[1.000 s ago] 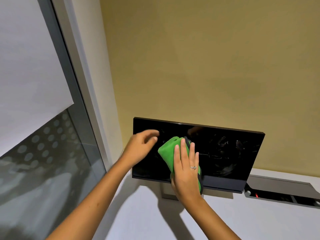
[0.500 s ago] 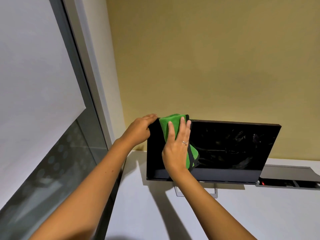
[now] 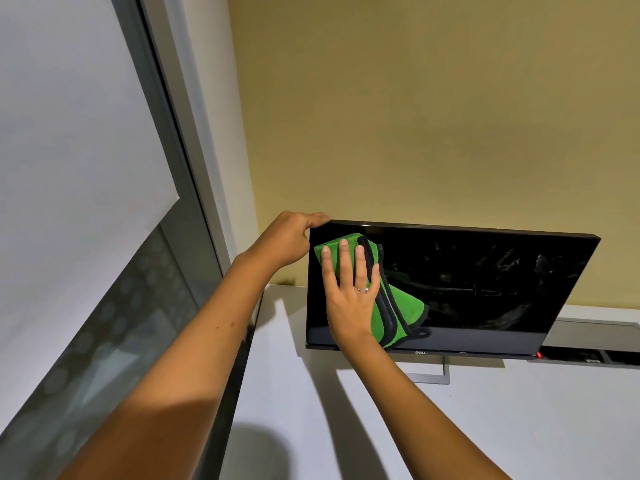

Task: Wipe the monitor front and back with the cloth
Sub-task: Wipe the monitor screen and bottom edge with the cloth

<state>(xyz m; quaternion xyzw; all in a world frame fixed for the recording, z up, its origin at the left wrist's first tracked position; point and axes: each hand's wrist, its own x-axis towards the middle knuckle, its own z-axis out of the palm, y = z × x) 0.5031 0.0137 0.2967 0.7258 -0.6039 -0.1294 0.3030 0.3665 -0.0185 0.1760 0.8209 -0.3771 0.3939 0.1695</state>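
two hands work the monitor [image 3: 485, 289], which stands on its stand on a white desk [image 3: 502, 427] against a yellow wall [image 3: 415, 116]. left hand [image 3: 291, 240] grips the monitor's top left corner, thumb on the top edge, fingers hidden behind. right hand [image 3: 349, 292] lies flat, fingers straight, pressing the green cloth [image 3: 398, 306] onto the left part of the screen. cloth is soft, folded and light, so a flat palm should slide it well; its loose lower fold may drag or bunch. screen is glossy, dark and probably fragile, so light, even pressure seems wise. monitor looks thin and may tip or swivel on its stand when pushed; bracing at the frame edge, not the glass, is the safer hold. smears show on the right part, so the front likely isn't finished.
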